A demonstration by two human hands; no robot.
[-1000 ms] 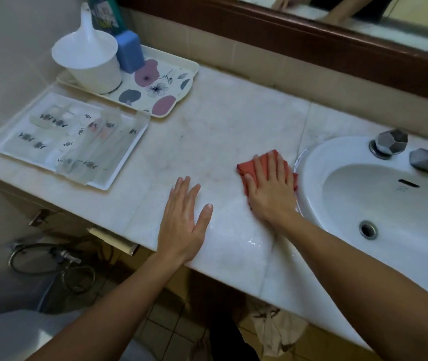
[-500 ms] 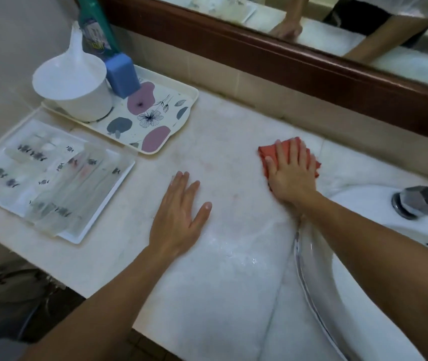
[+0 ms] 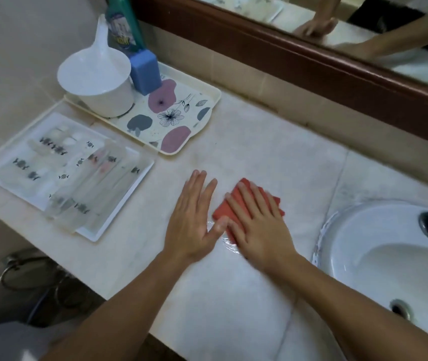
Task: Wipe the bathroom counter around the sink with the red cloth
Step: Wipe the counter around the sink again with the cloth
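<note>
On counter (image 3: pixel 272 162) left of sink (image 3: pixel 364 246) | right hand (image 3: pixel 257 225) flat-fingered on red cloth (image 3: pixel 236 204), slid back from the wall toward left hand (image 3: pixel 194 217) | left fingers straight, bracing | wiping mid-pass, far side unwiped

Dim, soft light; slight motion blur

Both forearms reach in bare from the lower edge of the view and converge toward the middle; the left hand (image 3: pixel 193 225) lies flat, palm down, on the worktop (image 3: pixel 272 157), its fingers straight and close together, the thumb spread out to the right; the right hand (image 3: pixel 258 225) lies flat beside it, palm down, fingers straight and slightly fanned, pressing on the red cloth (image 3: pixel 220 213); the left thumb's tip sits just beside the right hand's thumb side; the right hand's fingers look slightly blurred.
</note>
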